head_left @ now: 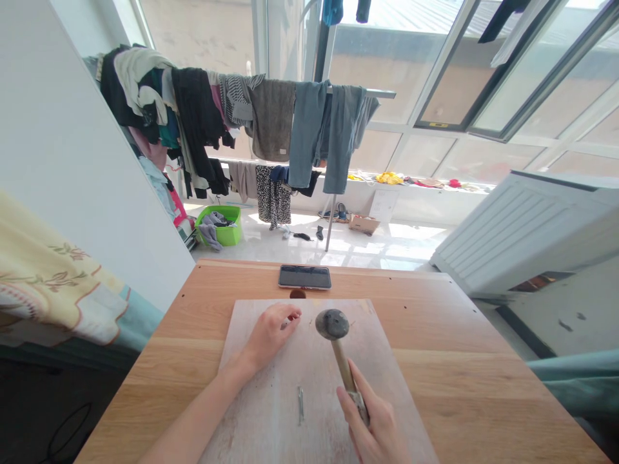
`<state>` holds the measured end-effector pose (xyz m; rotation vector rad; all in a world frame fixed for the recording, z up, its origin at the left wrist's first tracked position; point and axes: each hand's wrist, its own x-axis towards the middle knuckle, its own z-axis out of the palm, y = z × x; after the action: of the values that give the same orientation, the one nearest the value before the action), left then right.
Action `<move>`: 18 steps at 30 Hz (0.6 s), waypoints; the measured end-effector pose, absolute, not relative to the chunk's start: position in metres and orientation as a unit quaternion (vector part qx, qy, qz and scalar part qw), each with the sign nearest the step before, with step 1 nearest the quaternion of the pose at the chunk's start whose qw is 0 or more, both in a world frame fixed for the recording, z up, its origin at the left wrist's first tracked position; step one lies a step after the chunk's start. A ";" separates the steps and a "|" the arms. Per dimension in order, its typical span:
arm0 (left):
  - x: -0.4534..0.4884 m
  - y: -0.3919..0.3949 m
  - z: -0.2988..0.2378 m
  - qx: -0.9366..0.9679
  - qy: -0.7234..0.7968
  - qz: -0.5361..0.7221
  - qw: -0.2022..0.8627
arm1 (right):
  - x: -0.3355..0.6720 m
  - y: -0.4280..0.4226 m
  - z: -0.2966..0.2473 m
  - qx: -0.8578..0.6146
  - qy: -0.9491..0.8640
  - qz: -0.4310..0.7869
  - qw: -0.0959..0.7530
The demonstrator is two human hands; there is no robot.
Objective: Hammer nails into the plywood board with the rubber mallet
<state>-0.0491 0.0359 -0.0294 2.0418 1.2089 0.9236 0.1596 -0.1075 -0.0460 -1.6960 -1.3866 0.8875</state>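
Note:
My right hand (370,419) is closed around the handle of a hammer (333,324) with a dark rounded head and a wooden shaft. The head is raised toward me above a pale wooden board (261,412). My left hand (273,335) rests at the board's far left part, its thumb and fingers pinched together. What sits between those fingertips, if anything, is too small to make out. A couple of thin metal nails (300,406) lie on the board between my two forearms, touching neither hand.
The board lies on a wooden table (459,361). A phone (304,277) lies beyond it, near the table's far edge. Past the table stand a clothes rack (387,94) hung with laundry and a green basin (233,232). A patterned curtain (53,277) hangs at the left.

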 end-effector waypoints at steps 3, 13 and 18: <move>-0.050 0.036 -0.030 0.787 0.448 0.336 0.259 | 0.155 -0.104 -0.045 -0.657 -0.541 0.348 0.394; -0.047 0.036 -0.034 0.775 0.461 0.345 0.261 | 0.137 -0.087 -0.028 -0.625 -0.565 0.376 0.385; -0.049 0.037 -0.036 0.772 0.466 0.333 0.276 | 0.132 -0.079 -0.024 -0.624 -0.611 0.356 0.333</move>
<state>-0.0492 0.0371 -0.0357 2.0753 1.2509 0.8934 0.1318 -0.0791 -0.0237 -1.6295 -1.5950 0.9306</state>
